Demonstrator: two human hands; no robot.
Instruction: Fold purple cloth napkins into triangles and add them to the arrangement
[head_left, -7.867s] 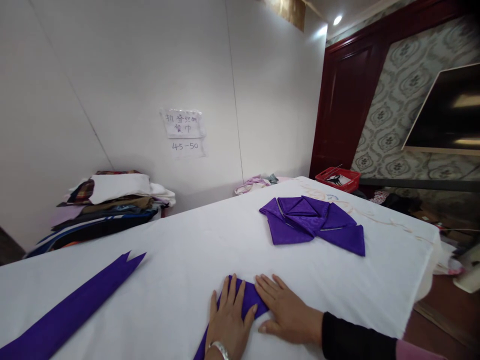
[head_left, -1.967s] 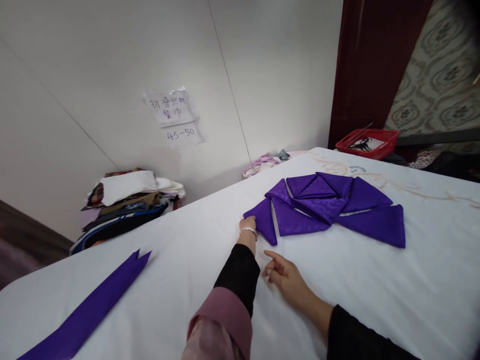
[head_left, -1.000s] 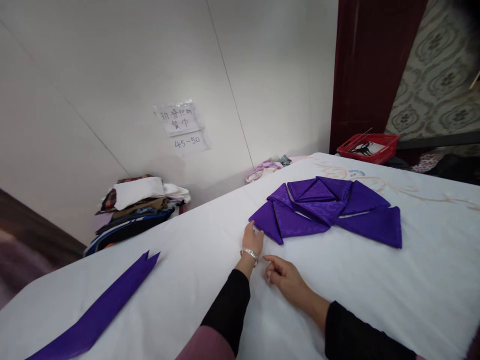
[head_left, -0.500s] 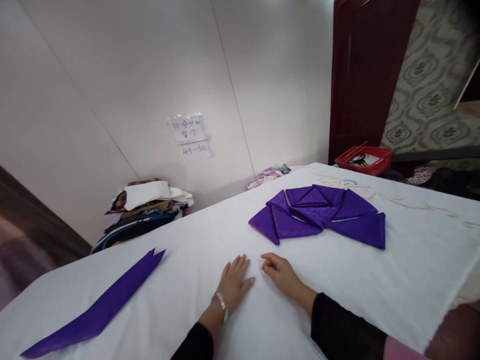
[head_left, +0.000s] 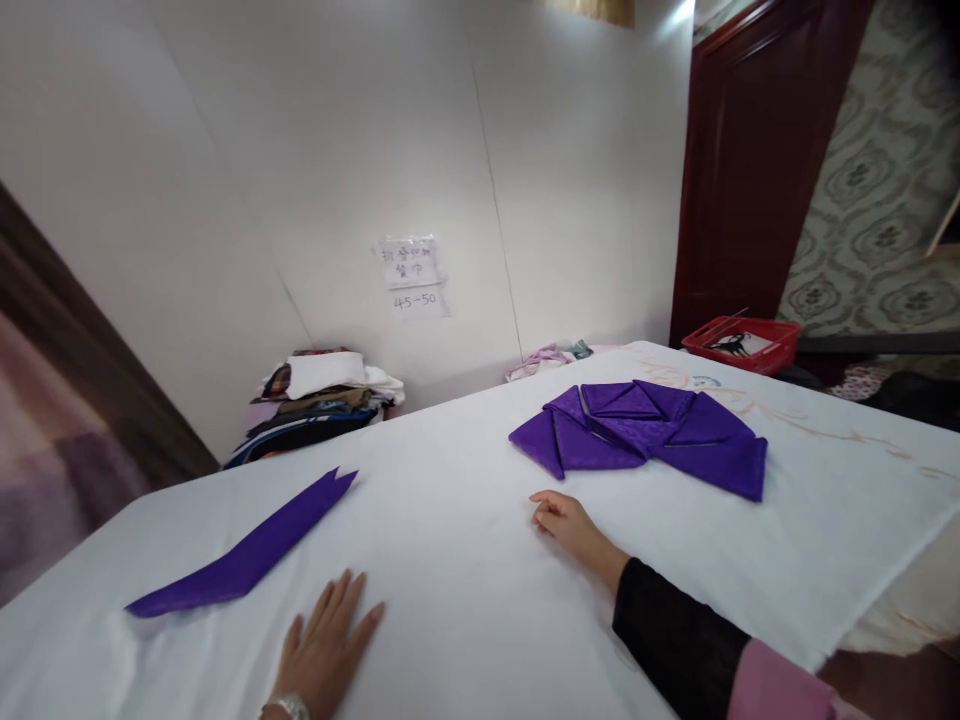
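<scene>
My left hand [head_left: 324,645] lies palm down on the white tablecloth [head_left: 450,620], fingers stretched and a little apart, with a silvery bracelet at the wrist. Beyond it to the left is a long, narrow folded purple napkin [head_left: 251,550] with a notched, pointed tip; the hand does not touch it. My right hand [head_left: 566,520] rests on the cloth with its fingers curled in, and nothing shows in them. Past its fingertips, a group of purple napkins folded into pointed shapes [head_left: 630,435] lies flat, several pieces set against each other.
Stacked folded clothes [head_left: 322,405] stand beyond the table's far edge, by the white wall. A pink cloth heap [head_left: 544,362] lies farther along. At the back right is a red plastic basket [head_left: 780,345] with black-handled scissors. A handwritten paper sign [head_left: 411,275] hangs on the wall.
My left hand has moved left and nearer to me, toward the narrow napkin. My right hand has hardly moved. The view has shifted slightly, and the napkins lie as before.
</scene>
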